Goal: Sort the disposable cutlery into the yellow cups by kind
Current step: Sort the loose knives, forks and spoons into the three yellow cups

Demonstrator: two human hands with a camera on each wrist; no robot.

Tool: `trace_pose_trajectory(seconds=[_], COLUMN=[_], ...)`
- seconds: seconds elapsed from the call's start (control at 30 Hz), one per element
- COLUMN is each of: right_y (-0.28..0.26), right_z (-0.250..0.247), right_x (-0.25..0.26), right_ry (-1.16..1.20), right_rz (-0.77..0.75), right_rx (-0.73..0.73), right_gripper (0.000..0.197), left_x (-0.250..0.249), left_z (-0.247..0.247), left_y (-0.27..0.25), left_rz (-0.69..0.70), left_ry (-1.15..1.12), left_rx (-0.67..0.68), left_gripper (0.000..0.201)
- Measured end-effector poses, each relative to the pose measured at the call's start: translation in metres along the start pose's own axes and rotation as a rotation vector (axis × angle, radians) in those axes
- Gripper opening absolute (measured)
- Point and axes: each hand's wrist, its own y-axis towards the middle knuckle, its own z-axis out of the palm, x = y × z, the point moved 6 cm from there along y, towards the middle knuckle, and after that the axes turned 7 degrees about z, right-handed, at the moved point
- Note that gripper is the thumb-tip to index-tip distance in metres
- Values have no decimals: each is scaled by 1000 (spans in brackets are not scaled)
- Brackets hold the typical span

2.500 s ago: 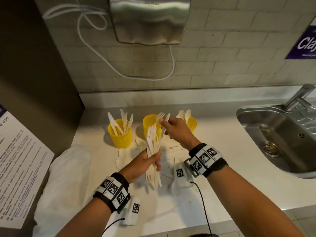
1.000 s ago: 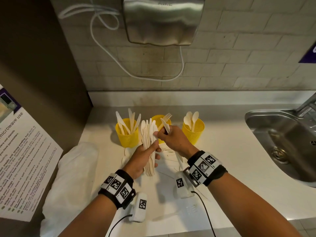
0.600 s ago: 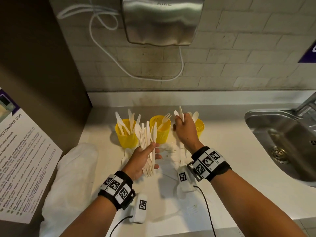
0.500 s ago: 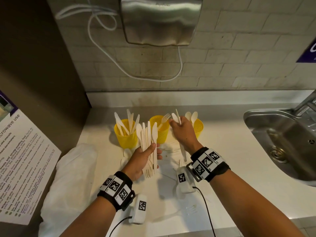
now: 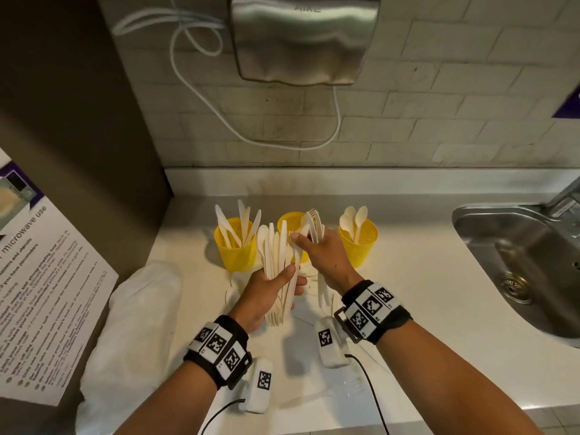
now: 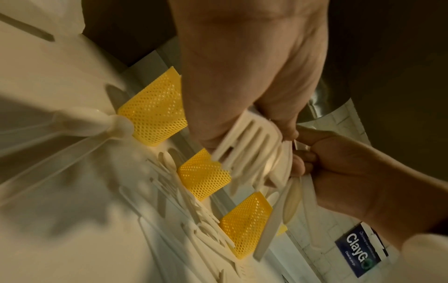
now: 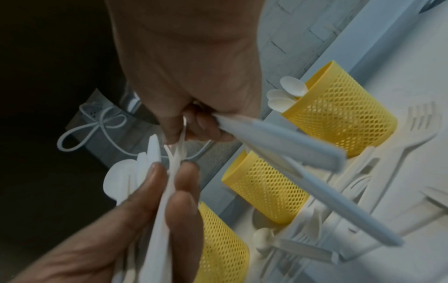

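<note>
We see right hand, back from cups, pinching next piece from left hand's gripped white plastic cutlery bundle; sorting continues.

Three yellow perforated plastic cups stand in a row at mid-frame — four white plastic knives in the leftmost, three white plastic spoons in the rightmost. Two hands — left, right.
</note>
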Motion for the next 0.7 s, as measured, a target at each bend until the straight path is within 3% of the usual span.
trace_pose_trajectory(seconds=[0.13, 0.3, 0.5, 0.7], right_y=[7, 10, 8, 5], right_z=[-10, -15, 0, 2], right_x=[2, 10, 15, 21], right_ry=[53, 299, 251, 256], right_rz=[0, 23, -31, -12], right_rx=[-104, -52, 3, -37], right_gripper=[30, 33, 13, 17], left_x=[10, 28, 26, 23], left_z=[-7, -22, -18, -12], left_y=[0, -2, -5, -7], left_rz=[-33, -156, -206, -227], left_ry=[9, -34, -123, -159], left_rx=[-41, -100, -56, 1], left_gripper=[26, 26, 25, 27])
